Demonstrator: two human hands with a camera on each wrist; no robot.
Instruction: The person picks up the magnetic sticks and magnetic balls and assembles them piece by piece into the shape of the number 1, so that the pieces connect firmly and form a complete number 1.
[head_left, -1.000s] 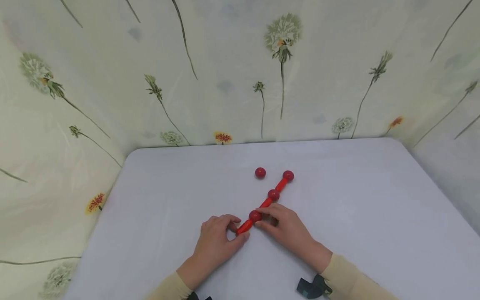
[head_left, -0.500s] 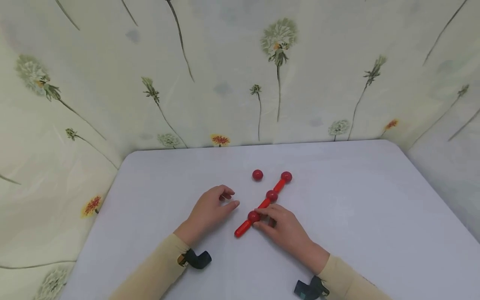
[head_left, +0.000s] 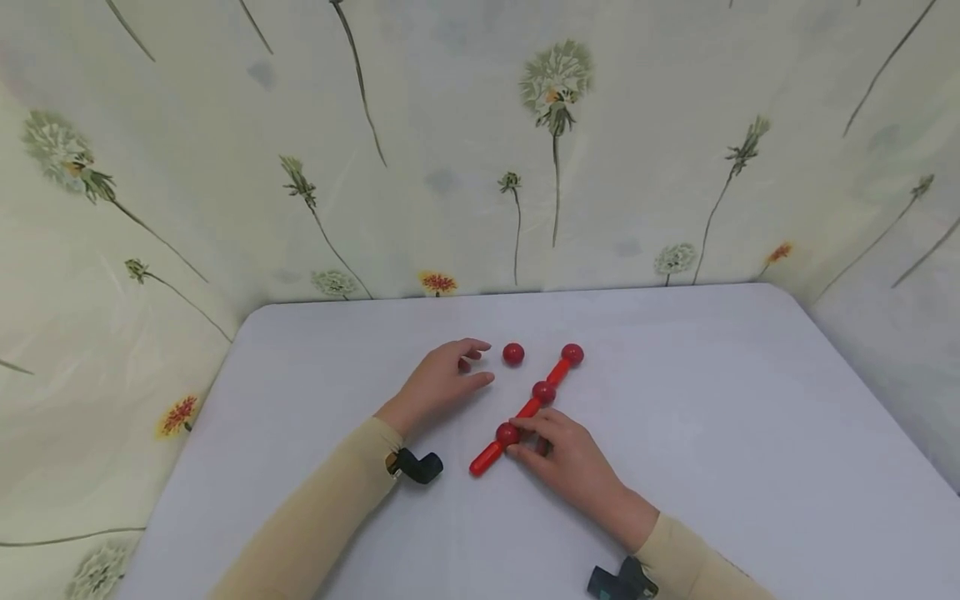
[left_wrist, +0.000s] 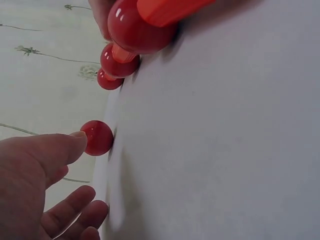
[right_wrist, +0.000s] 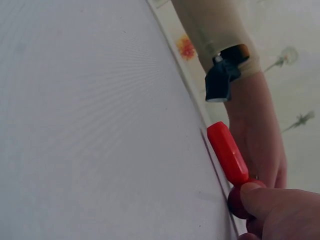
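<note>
A chain of dark red balls and bright red rods runs diagonally over the white table. My right hand (head_left: 566, 454) pinches its nearest ball (head_left: 507, 433) between thumb and fingers. From that ball a red rod (head_left: 486, 459) points toward the near left, its end free. Farther along the chain come a middle ball (head_left: 543, 392) and a far end ball (head_left: 572, 354). A loose red ball (head_left: 513, 354) lies left of the far end. Just left of it, my left hand (head_left: 442, 379) reaches with thumb and fingers spread, holding nothing. In the left wrist view the thumb overlaps the loose ball (left_wrist: 98, 138).
The white table (head_left: 712, 400) reaches back to a curtain (head_left: 450, 125) printed with dandelions, which also hangs at both sides. Each wrist carries a small black camera, the left one (head_left: 420, 467) above the table and the right one (head_left: 621, 581) near the front.
My left hand has left the chain's near rod and moved away from me, then right, to beside the loose ball. My right hand keeps its pinch on the nearest ball.
</note>
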